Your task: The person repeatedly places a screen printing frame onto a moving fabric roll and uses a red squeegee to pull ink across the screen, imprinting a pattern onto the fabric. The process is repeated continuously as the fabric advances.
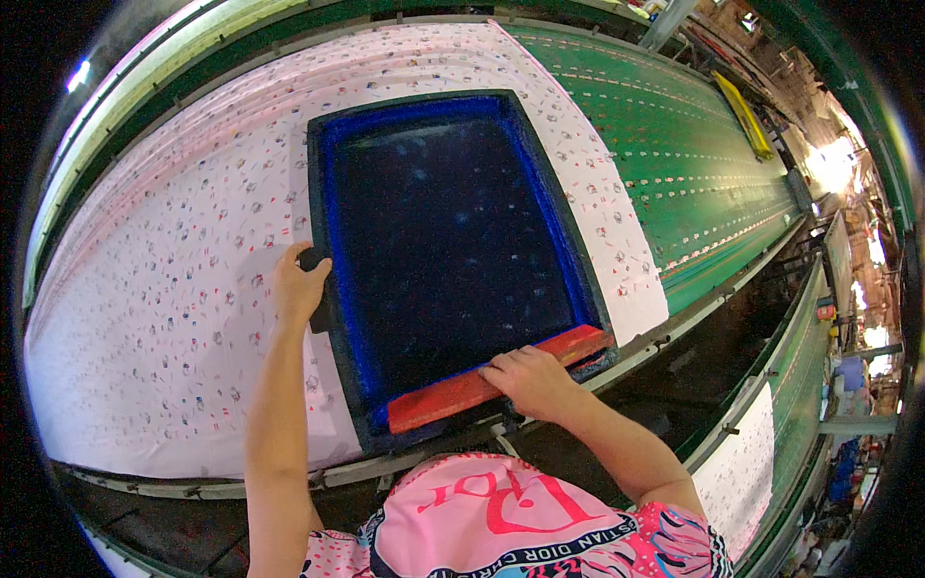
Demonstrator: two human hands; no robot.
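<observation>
Pink clothing (pixel 434 511), right hand (pixel 523 378) curled over red bar (pixel 438 401), left hand (pixel 300 281) curled round black knob (pixel 309 258) on blue-lined frame (pixel 336 193)

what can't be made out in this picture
All in the head view:
Patterned cloth beneath the blue-edged screen: covered by the screen.
Part of the red bar under the right hand: covered by that hand.
Part of the dark knob inside the left hand: hidden by its grip.
Exact shapes of the cloth's prints: too small.
Background clutter at far right: small and blurred.
</observation>
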